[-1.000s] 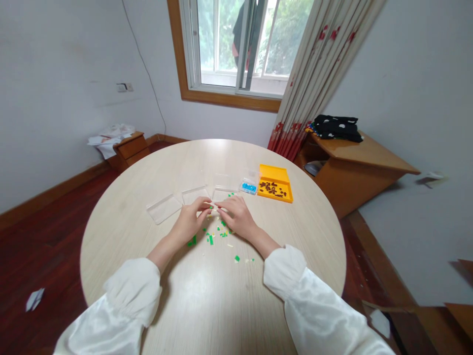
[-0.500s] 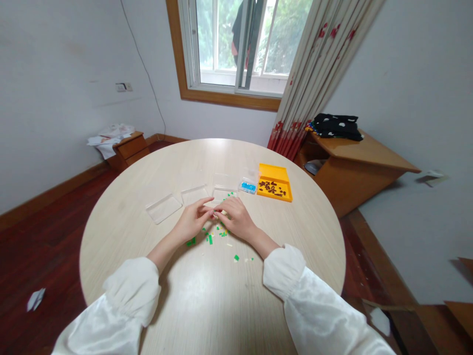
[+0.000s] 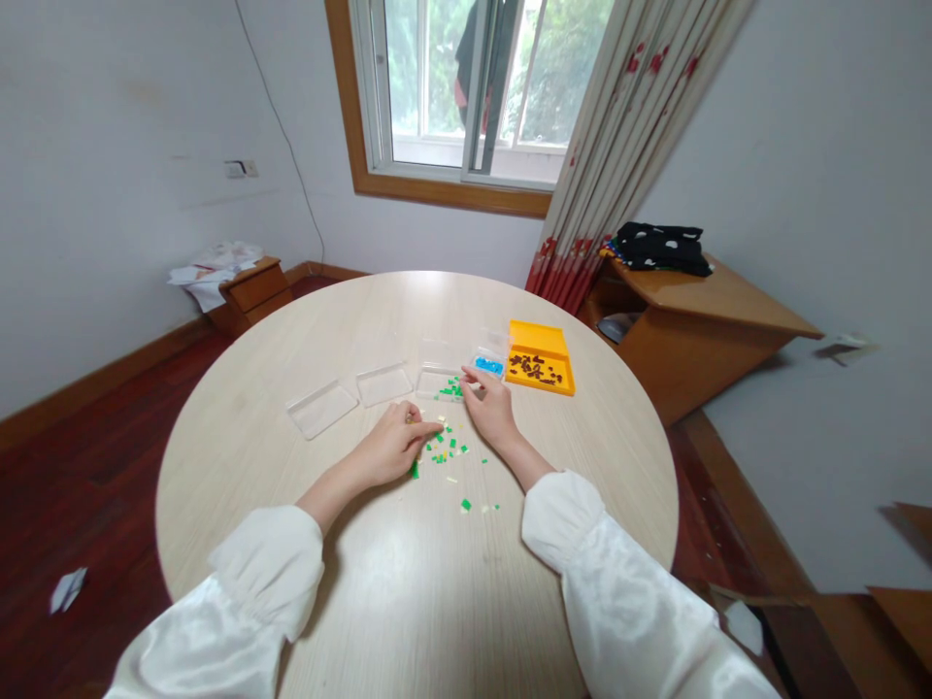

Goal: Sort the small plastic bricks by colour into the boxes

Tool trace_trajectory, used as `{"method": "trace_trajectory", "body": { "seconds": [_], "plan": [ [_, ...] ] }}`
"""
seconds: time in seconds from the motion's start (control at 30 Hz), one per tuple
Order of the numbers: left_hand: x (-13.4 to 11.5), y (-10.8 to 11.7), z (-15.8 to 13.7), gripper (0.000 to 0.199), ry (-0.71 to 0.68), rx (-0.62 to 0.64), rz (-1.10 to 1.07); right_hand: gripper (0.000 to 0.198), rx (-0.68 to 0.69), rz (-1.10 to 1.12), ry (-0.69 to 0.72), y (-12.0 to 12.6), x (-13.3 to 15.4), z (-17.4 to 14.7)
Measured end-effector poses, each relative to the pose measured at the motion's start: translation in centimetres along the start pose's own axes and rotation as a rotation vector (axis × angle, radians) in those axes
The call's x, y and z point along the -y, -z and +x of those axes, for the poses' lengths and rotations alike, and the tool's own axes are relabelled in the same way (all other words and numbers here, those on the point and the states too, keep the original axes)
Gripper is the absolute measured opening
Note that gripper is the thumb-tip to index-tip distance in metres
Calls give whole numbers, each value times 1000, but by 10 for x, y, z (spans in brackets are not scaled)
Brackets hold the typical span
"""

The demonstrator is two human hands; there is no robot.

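Note:
Small green and pale yellow toy-brick pieces [image 3: 452, 444] lie scattered mid-table. My left hand [image 3: 393, 442] is at their left side, fingers curled and one digit stretched over the pieces. A tiny yellowish spot shows between its fingers, too small to name. My right hand [image 3: 491, 408] hovers at the right end of a clear plastic box [image 3: 429, 382] with green pieces in it. Its thumb and forefinger are apart at the tips, and I see nothing between them.
Two more clear boxes, a left one [image 3: 322, 410] and a middle one [image 3: 383, 384], stand to the left. A small box of blue pieces [image 3: 487, 365] and a yellow case [image 3: 540, 338] with dark brown pieces sit at the right. The round table [image 3: 437, 582] stands before a window.
My hands have parted from where they met over the pieces. The right has moved right to the clear box; the left has come slightly down. More green pieces show in the box.

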State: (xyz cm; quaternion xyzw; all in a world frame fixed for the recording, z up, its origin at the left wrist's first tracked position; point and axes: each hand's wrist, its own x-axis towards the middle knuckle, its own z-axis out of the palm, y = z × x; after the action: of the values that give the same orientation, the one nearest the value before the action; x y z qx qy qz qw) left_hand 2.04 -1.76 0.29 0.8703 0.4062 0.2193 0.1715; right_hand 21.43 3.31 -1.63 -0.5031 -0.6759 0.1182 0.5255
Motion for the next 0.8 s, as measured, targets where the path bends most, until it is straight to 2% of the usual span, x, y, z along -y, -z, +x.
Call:
{"method": "trace_trajectory", "body": {
  "seconds": [0.37,0.53,0.67,0.8],
  "plan": [
    [5,-1,3,22,-84,-10,72,25,42,-4,45,0,2,-2],
    [6,-1,3,15,-74,-20,74,24,50,-6,71,1,8,-4],
    [6,1,4,11,-14,-106,59,20,94,34,183,3,19,-8],
    [4,5,5,11,-7,-254,57,15,212,80,315,5,31,-11]
  ]
}}
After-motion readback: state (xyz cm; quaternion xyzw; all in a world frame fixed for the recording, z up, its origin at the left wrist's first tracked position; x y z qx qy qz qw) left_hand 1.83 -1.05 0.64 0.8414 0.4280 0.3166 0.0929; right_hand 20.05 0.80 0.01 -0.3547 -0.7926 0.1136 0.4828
